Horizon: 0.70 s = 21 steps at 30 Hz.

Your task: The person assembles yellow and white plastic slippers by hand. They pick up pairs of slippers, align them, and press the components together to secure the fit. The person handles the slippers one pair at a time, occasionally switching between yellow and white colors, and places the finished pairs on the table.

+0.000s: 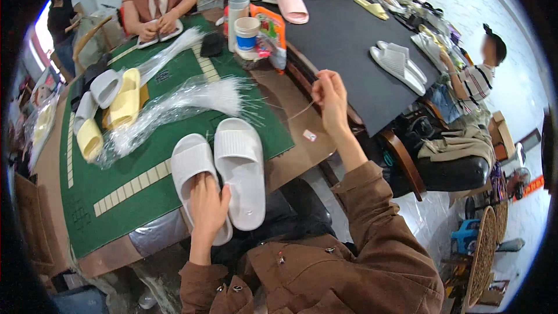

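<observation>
A pair of white slippers stands side by side at the table's near edge. My left hand (210, 200) reaches into the left slipper (190, 152); the fingertips are hidden under its strap and the thumb lies along its inner side. Beside it is the right slipper (239, 168). My right hand (331, 96) is raised at the right, fingers pinched on a thin clear strand (301, 111) that trails down to the left. Behind the slippers, a large bundle of clear plastic strands (224, 96) lies partly wrapped in clear film.
Yellow slippers (126, 99) and grey slippers (106, 88) lie at the left on the green mat (154, 183). Cups (247, 34) and an orange pouch (270, 29) stand farther back. A dark table (343, 40) with pink and white slippers is at the right. Several people sit around.
</observation>
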Tool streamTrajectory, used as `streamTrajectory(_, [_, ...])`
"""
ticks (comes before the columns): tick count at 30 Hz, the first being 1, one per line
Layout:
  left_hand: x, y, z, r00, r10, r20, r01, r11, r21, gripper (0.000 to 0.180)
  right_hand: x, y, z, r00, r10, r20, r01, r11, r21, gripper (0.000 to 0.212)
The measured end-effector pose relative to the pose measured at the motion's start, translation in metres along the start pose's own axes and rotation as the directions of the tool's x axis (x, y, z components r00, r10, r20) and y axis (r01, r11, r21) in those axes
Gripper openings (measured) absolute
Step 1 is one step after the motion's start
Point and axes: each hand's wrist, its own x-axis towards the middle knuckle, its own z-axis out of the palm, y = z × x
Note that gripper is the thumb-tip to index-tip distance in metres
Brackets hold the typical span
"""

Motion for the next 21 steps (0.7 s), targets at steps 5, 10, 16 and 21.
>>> streamTrajectory(5, [0.002, 0.008, -0.005, 0.999, -0.027, 0.017, 0.027, 1.000, 0.013, 0.062, 0.043, -0.017, -0.115, 0.908, -0.230, -0.352, 0.065, 0.904, -0.424, 0.023])
streamTrajectory(10, [0.005, 0.010, 0.002, 0.999, 0.005, 0.039, -0.005, 1.000, -0.022, 0.067, 0.105, 0.003, -0.282, 0.775, -0.446, -0.449, -0.131, 0.581, -0.803, 0.032])
streamTrajectory(16, [-0.002, 0.005, -0.007, 0.998, -0.055, 0.043, 0.053, 0.997, 0.048, 0.059, 0.149, 0.015, -0.305, 0.855, -0.318, -0.409, -0.366, 0.190, -0.911, 0.055])
streamTrajectory(21, [0.002, 0.009, -0.004, 0.991, -0.082, 0.102, 0.079, 0.996, 0.027, 0.057, 0.163, 0.002, -0.319, 0.846, -0.204, -0.493, -0.499, 0.027, -0.866, 0.054])
